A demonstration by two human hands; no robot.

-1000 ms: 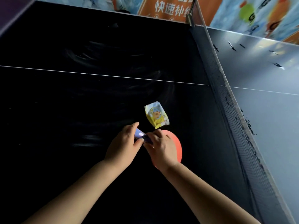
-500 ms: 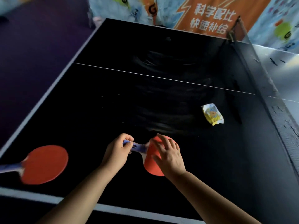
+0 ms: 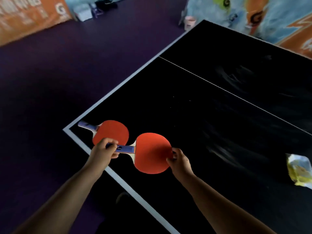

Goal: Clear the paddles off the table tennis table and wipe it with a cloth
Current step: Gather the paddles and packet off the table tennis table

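Note:
I hold a red paddle (image 3: 152,152) above the near left corner of the black table tennis table (image 3: 219,115). My left hand (image 3: 103,152) grips its blue handle. My right hand (image 3: 179,162) pinches the far edge of its round blade. A second red paddle (image 3: 109,132) lies flat at the table's corner, its blue handle pointing left, partly behind my left hand. A yellow and white packet (image 3: 298,171) lies on the table at the right edge of view, blurred.
The table's white border (image 3: 118,86) runs along its left and near edges, with dark purple floor (image 3: 50,81) beyond. Orange and blue banners (image 3: 270,17) stand at the back. Faint wipe streaks show on the table's surface.
My hands have carried the paddle left toward the table's corner, beside the second paddle. My right hand has slid from on top of the blade to pinch its edge. The view swung left.

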